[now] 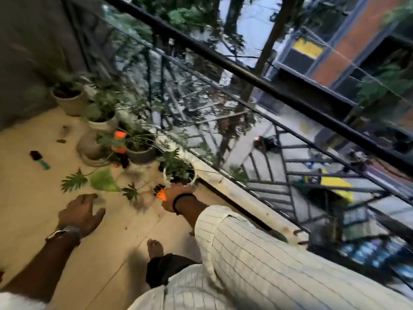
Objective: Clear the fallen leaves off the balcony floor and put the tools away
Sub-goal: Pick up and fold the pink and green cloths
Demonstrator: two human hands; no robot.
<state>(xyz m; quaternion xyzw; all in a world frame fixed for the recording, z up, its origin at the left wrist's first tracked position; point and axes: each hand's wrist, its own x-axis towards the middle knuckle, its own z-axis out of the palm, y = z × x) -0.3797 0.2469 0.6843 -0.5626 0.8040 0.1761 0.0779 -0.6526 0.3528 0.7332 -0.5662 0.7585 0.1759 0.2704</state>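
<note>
Leaves (74, 181) lie cut on the balcony floor (33, 198) beside the row of potted plants (178, 173), probably because they fell there from trimming. The right hand (176, 195) grasps an orange-handled tool (161, 193), perhaps pruning shears, and holds it close to the nearest pot. The left hand (81, 211) hovers released, with fingers spread, just above the floor near the leaves, as if ready to gather them. A small green-handled tool (39, 159) rests apart on the floor. No writing can be read.
</note>
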